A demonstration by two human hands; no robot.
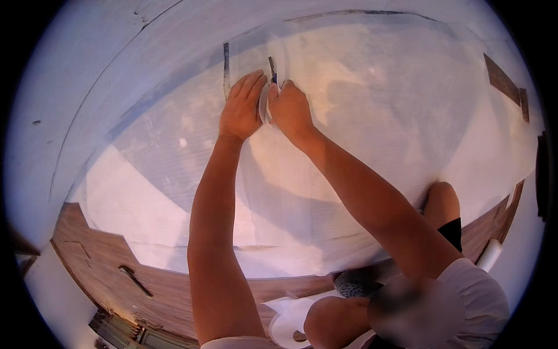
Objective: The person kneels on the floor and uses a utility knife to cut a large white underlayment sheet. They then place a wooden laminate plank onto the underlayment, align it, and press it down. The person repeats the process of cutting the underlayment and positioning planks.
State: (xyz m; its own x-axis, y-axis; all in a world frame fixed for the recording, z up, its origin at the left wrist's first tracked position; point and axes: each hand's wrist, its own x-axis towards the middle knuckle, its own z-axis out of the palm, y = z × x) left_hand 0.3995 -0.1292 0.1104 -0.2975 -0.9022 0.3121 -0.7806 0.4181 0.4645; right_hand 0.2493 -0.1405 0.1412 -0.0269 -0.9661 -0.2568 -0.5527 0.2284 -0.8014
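Note:
A slim utility knife (273, 71) with a dark, narrow end pointing away from me is gripped in my right hand (290, 113). Its fingers are closed round the handle, which is mostly hidden. Close beside it, my left hand (241, 110) lies flat with its fingers stretched out on the pale sheet (360, 134) that covers the floor. Between both hands, a curved white strip (264, 109) stands up; I cannot tell whether it is a curled edge of the sheet. A narrow dark strip (226, 61) lies just beyond my left fingertips.
Wood-look planks (168, 262) border the sheet on the near side, with a dark bar-shaped tool (135, 281) on them. A white roll (288, 326) lies by my knee, another (489, 255) at the right. Loose plank pieces (503, 80) sit far right, near the pale wall.

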